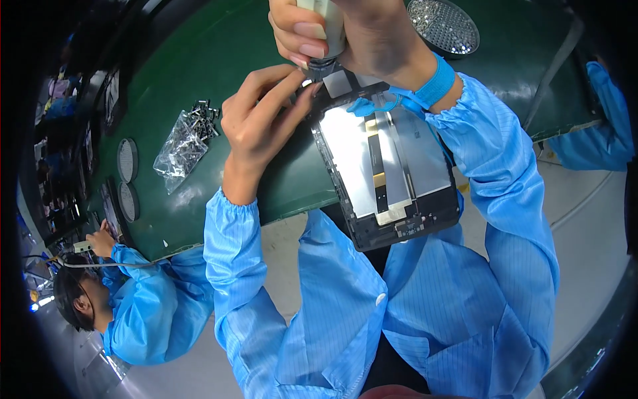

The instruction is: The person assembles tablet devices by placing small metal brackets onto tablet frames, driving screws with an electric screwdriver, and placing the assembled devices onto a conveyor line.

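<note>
An opened tablet (364,159) with its inner side up juts over the table's near edge, tilted toward me. Its silvery plates, dark strip and small boards show. My right hand (377,36) is wrapped round a pale electric screwdriver (334,26), cut off by the top of the view. The dark nose of the screwdriver points down at the tablet's far end. Beside that nose, my left hand (261,113) has its fingers bent and drawn together at the tablet's far left corner. What its fingertips hold, if anything, is too small to tell. A blue wrist strap (435,83) circles my right wrist.
A clear bag (178,156) with small metal parts spilling out lies left on the green table (219,53). Two round dishes (127,159) sit further left. A round tray of screws (444,26) is at the far right. Co-workers (156,306) in blue sit on both sides.
</note>
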The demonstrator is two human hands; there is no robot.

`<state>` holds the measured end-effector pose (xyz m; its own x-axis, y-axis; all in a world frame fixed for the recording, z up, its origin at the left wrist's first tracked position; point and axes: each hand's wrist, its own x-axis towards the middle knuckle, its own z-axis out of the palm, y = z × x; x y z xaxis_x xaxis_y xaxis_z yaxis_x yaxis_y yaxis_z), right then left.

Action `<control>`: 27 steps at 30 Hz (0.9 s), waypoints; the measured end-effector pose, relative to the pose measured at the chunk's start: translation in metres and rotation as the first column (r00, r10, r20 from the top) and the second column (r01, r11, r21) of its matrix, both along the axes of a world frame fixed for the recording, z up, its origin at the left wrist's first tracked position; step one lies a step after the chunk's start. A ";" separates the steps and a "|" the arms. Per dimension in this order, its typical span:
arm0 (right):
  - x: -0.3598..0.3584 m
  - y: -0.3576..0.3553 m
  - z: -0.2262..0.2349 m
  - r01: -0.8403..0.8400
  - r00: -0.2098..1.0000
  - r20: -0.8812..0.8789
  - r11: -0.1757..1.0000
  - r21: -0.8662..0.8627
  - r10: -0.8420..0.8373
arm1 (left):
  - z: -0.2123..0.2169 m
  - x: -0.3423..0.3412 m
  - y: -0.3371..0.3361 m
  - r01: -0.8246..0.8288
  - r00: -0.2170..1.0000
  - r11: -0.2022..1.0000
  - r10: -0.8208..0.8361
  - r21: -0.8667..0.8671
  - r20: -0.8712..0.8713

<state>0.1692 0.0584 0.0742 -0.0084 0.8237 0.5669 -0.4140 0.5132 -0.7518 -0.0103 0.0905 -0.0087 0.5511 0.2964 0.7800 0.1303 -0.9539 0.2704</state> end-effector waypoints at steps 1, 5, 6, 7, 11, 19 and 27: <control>-0.001 -0.002 0.002 -0.038 0.999 -0.033 0.999 0.007 0.039 | 0.001 0.000 0.000 -0.004 1.000 0.999 0.004 0.040 -0.002; -0.002 -0.008 0.007 -0.052 0.999 -0.012 0.994 -0.096 0.051 | 0.001 -0.003 0.001 0.007 1.000 0.996 -0.004 0.093 -0.023; -0.004 -0.008 0.006 -0.054 0.999 -0.012 0.994 -0.100 0.053 | 0.000 -0.003 0.001 0.004 1.000 0.996 -0.002 0.089 -0.023; -0.005 -0.008 0.005 -0.042 0.999 -0.030 0.995 -0.096 0.039 | 0.000 -0.004 0.001 0.003 1.000 0.996 -0.002 0.090 -0.010; -0.010 -0.010 0.001 -0.005 0.997 -0.071 0.992 -0.125 -0.004 | -0.003 -0.005 0.001 0.021 1.000 0.998 -0.021 0.056 0.007; -0.019 -0.015 0.013 0.045 0.998 -0.039 0.964 -0.262 -0.057 | -0.004 -0.009 0.000 0.019 0.999 1.000 -0.020 0.016 0.041; -0.010 -0.019 0.016 -0.049 0.994 -0.105 0.957 -0.285 0.019 | 0.000 -0.004 -0.002 0.004 0.997 0.998 -0.009 0.069 0.076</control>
